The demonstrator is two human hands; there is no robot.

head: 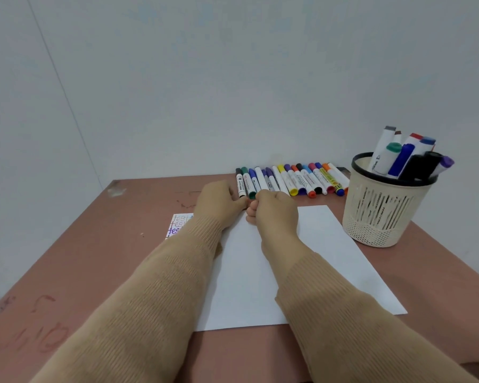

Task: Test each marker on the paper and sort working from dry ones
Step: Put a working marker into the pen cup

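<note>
My left hand point(219, 200) and my right hand point(274, 214) meet with curled fingers at the far edge of a blank white sheet of paper point(329, 258). Their fingertips sit at the near ends of a black marker point(241, 183) and a green marker point(249, 183), the leftmost of a row of several capped markers point(293, 179) lying side by side by the wall. Whether either hand holds anything is hidden by the fingers. A small paper point(179, 225) with "test" written in several colours lies under my left wrist.
A cream slotted basket point(382, 211) with a black rim stands at the right and holds several upright markers point(404, 156). The brown table point(94, 258) has scribble marks at the near left. A grey wall is close behind the marker row.
</note>
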